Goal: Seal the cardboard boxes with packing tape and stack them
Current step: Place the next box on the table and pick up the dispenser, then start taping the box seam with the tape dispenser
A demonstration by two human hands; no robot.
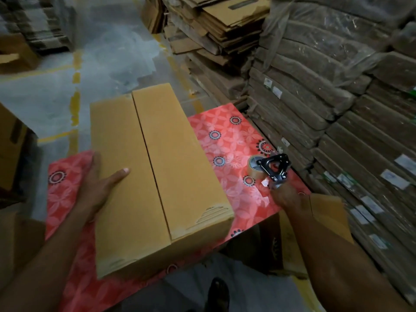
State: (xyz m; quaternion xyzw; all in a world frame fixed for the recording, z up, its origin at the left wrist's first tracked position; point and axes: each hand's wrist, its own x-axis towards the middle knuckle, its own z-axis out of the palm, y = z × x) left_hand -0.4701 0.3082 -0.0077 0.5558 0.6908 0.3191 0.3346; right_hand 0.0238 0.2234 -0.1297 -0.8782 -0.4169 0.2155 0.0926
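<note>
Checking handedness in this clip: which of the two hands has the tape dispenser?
The right hand grips the black tape dispenser over the red cloth. The left hand lies flat against the cardboard box, steadying its left side.

Box (155, 176) fills the middle of the red table (227, 140). Open strip on its right, except tape dispenser (270, 168) near the edge. Wrapped cardboard stacks (337, 109) wall off the right. Left strip narrow.
</note>
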